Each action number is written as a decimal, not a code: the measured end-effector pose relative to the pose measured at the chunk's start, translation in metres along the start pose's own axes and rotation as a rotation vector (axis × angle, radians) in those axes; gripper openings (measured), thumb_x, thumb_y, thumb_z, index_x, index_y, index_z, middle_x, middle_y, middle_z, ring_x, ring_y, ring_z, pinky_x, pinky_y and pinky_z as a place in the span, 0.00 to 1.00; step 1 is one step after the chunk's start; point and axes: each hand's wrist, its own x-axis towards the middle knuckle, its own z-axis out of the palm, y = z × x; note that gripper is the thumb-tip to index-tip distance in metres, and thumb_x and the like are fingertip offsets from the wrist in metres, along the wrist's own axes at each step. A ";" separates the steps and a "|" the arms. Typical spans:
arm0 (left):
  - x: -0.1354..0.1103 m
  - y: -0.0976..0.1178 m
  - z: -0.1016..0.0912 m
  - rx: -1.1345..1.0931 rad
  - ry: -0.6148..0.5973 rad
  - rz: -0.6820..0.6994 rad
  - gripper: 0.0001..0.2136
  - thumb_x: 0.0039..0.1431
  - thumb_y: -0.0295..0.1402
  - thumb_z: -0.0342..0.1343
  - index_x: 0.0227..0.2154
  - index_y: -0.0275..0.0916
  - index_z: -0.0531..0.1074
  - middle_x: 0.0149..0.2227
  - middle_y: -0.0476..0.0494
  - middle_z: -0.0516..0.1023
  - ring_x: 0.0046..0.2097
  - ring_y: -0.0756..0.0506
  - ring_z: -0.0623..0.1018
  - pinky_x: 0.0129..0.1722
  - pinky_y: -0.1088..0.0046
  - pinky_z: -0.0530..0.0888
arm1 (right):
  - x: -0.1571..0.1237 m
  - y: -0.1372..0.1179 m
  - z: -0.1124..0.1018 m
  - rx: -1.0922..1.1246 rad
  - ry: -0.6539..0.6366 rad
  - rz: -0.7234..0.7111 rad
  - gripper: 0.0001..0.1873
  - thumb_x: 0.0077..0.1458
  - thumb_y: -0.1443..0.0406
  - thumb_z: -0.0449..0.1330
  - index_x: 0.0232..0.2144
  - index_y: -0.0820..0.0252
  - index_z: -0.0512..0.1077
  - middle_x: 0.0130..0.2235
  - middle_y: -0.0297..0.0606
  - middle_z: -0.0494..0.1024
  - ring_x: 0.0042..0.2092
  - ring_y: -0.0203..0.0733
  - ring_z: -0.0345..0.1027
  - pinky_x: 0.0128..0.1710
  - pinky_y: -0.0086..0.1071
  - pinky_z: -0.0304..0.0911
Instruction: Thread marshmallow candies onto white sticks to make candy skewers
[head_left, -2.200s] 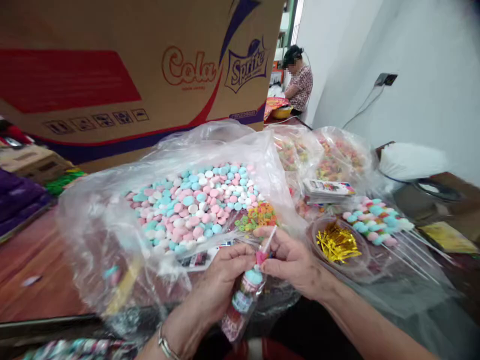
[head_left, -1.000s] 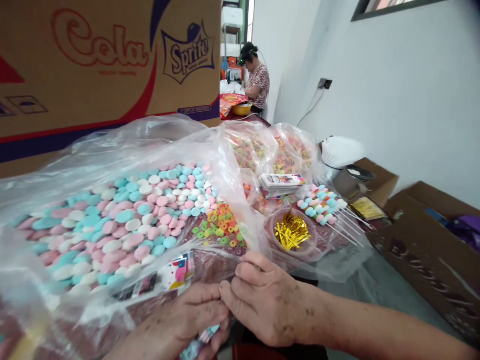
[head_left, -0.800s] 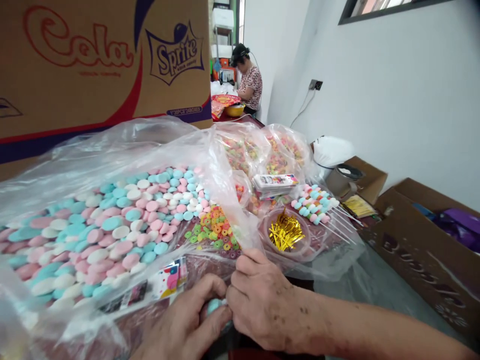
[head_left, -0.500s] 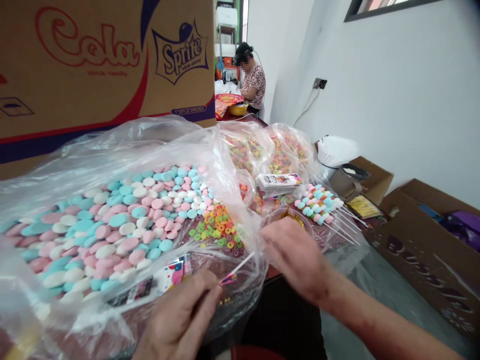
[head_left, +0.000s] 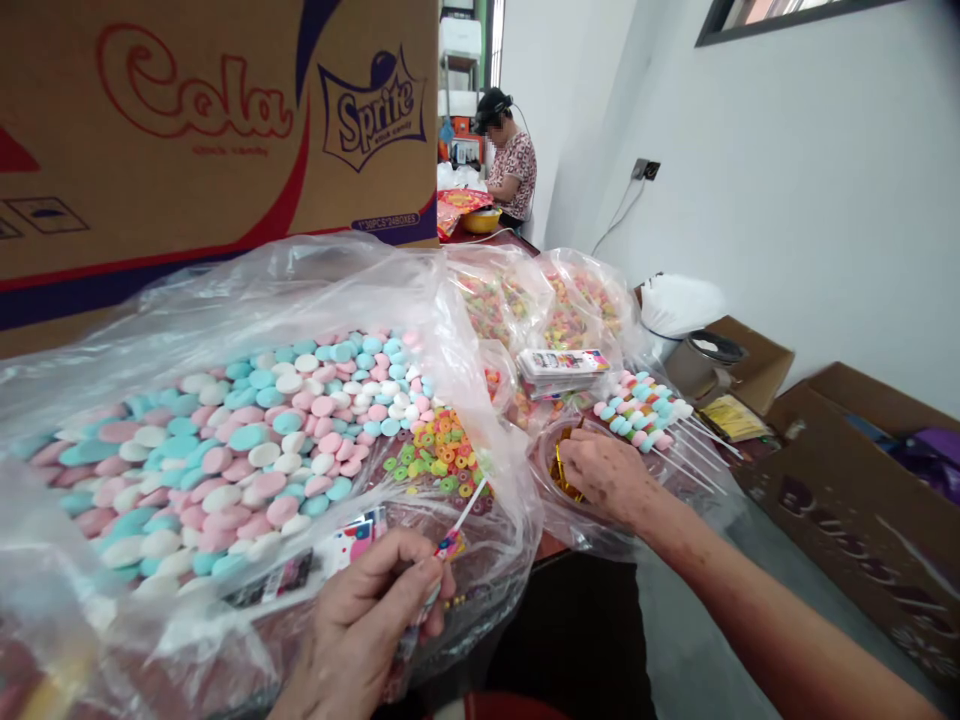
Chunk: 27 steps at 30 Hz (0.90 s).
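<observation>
My left hand (head_left: 382, 615) is closed around a small printed candy wrapper, with a white lollipop stick (head_left: 471, 505) poking up out of its gathered neck. Most of the wrapper is hidden by the fingers. My right hand (head_left: 611, 475) has its fingers bent down into a clear round tub (head_left: 541, 462) of shiny gold twist ties (head_left: 564, 475). The fingertips are pressed together among the ties; whether one is pinched there cannot be seen. Left of the hands, pink, blue and white candies (head_left: 247, 437) lie in a large clear plastic bag (head_left: 450, 330), beside coloured candy rings (head_left: 439, 450).
Finished candy skewers (head_left: 645, 410) lie right of the tub, their sticks pointing right. A stack of printed wrappers (head_left: 562, 368) rests by more bagged rings (head_left: 562, 305). A large cardboard box (head_left: 225, 200) stands behind; another box (head_left: 840, 520) sits low right. A person (head_left: 514, 165) works farther back.
My right hand has moved away from the stick, rightward into the tub of gold ties. My left hand still holds the wrapped candy, its stick now tilted more upright.
</observation>
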 end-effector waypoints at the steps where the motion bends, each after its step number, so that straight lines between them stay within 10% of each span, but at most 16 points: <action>1: 0.000 0.000 0.000 -0.027 0.003 -0.005 0.12 0.55 0.39 0.62 0.21 0.38 0.73 0.22 0.48 0.77 0.23 0.51 0.70 0.23 0.80 0.64 | 0.000 0.005 0.000 0.039 0.034 -0.028 0.14 0.63 0.67 0.51 0.32 0.60 0.77 0.39 0.42 0.77 0.37 0.41 0.71 0.33 0.31 0.57; 14: 0.005 0.001 0.003 -0.291 -0.032 -0.076 0.10 0.52 0.36 0.64 0.22 0.37 0.73 0.21 0.48 0.77 0.20 0.53 0.70 0.19 0.81 0.66 | -0.006 0.013 -0.012 0.484 0.340 0.005 0.15 0.63 0.60 0.46 0.31 0.56 0.70 0.27 0.34 0.74 0.29 0.40 0.67 0.31 0.31 0.57; 19: 0.009 0.000 0.010 -0.368 -0.120 -0.079 0.11 0.53 0.37 0.64 0.23 0.37 0.72 0.21 0.48 0.78 0.19 0.53 0.71 0.19 0.81 0.68 | -0.016 -0.027 -0.014 0.673 0.423 -0.238 0.11 0.62 0.64 0.51 0.36 0.56 0.75 0.37 0.37 0.78 0.40 0.42 0.70 0.42 0.32 0.61; 27: 0.008 -0.002 0.012 -0.461 -0.167 -0.067 0.09 0.55 0.34 0.61 0.24 0.37 0.70 0.23 0.47 0.78 0.18 0.53 0.72 0.18 0.80 0.67 | -0.031 -0.096 0.004 0.974 0.216 -0.334 0.11 0.57 0.69 0.54 0.23 0.58 0.68 0.25 0.29 0.70 0.29 0.34 0.64 0.31 0.26 0.57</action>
